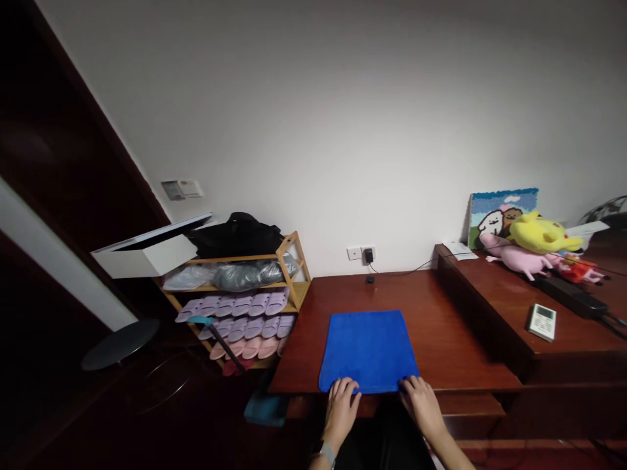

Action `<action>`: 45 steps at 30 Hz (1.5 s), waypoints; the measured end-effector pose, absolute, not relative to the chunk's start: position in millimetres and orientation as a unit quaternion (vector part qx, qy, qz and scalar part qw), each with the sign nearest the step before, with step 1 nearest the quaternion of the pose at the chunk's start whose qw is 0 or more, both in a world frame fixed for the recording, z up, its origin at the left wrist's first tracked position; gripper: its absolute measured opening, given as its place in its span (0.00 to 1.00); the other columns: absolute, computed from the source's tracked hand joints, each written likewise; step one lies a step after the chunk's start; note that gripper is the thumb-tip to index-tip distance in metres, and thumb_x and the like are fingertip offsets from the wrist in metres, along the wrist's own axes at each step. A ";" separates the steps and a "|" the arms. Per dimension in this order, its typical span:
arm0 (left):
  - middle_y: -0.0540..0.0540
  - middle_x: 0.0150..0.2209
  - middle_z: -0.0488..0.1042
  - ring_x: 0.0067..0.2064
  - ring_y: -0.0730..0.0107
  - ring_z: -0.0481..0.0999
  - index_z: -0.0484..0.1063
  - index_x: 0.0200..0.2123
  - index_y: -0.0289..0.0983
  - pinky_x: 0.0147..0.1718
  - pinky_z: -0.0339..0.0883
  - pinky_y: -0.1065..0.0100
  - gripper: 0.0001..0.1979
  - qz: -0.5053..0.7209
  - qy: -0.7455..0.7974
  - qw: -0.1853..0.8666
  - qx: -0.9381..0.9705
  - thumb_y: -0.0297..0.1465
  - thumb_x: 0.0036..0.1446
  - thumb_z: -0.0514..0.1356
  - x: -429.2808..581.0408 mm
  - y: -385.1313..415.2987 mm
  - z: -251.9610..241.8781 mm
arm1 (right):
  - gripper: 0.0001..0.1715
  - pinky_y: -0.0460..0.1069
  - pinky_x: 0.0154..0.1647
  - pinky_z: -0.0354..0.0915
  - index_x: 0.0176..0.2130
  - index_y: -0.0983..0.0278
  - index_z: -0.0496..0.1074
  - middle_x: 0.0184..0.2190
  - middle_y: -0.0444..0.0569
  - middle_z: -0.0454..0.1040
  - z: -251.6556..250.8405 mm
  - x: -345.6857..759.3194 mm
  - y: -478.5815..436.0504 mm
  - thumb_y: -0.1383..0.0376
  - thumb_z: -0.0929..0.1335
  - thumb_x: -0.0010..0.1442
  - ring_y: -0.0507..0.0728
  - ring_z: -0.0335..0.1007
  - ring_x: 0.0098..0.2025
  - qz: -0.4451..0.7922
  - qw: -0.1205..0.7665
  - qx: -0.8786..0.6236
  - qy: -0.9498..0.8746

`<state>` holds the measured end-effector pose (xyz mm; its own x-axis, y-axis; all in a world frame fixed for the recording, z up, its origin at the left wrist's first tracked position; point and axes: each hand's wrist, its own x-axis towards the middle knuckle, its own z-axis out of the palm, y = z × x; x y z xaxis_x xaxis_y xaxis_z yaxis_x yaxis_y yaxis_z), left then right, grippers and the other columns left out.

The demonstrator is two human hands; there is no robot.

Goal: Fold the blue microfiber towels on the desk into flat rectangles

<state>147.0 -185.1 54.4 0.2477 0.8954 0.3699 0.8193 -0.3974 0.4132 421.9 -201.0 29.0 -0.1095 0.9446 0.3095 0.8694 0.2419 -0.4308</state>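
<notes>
A blue cloth (369, 349) lies flat in a near-square on the brown wooden desk (441, 339), its near edge at the desk's front edge. Layers along its sides make it look folded. At the near left corner, my left hand (341, 408) has its fingers bent over the cloth, with the thumb by the edge. My right hand (424, 406) grips the near right corner in the same way. The fingertips are partly hidden against the cloth. A watch (325, 452) is on my left wrist.
A shoe rack (294, 281) with several slippers stands left, holding a black bag (238, 235) and a white box (147, 254). On the raised right section are plush toys (543, 235), a white remote-like device (542, 322) and a picture (504, 212). A plugged-in adapter (369, 256) trails a cable.
</notes>
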 end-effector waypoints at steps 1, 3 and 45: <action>0.46 0.46 0.78 0.50 0.58 0.75 0.76 0.44 0.44 0.53 0.69 0.54 0.11 0.278 0.545 0.066 0.788 0.28 0.67 0.55 147.5 -185.6 54.9 | 0.19 0.53 0.53 0.60 0.52 0.55 0.77 0.48 0.50 0.78 27.6 421.2 -200.3 0.65 0.62 0.68 0.60 0.71 0.50 0.073 0.263 -0.615 -0.740; 0.47 0.44 0.78 0.49 0.59 0.74 0.76 0.43 0.44 0.53 0.68 0.56 0.11 0.267 0.545 0.061 0.792 0.26 0.66 0.55 148.8 -184.8 57.9 | 0.20 0.53 0.54 0.60 0.51 0.55 0.77 0.50 0.50 0.77 24.8 420.4 -198.9 0.68 0.62 0.67 0.60 0.70 0.52 0.079 0.254 -0.617 -0.741; 0.48 0.39 0.82 0.45 0.59 0.80 0.80 0.35 0.44 0.51 0.73 0.57 0.16 0.253 0.583 0.124 0.762 0.20 0.57 0.56 152.3 -179.7 88.0 | 0.14 0.52 0.47 0.66 0.44 0.54 0.79 0.46 0.51 0.78 18.5 418.1 -191.2 0.61 0.64 0.65 0.62 0.73 0.50 0.132 0.313 -0.636 -0.693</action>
<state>152.3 -179.7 88.0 0.1927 0.9508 0.2424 0.8255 -0.2907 0.4838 418.1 -191.2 18.5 0.0036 0.9640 0.2658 0.7984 0.1572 -0.5812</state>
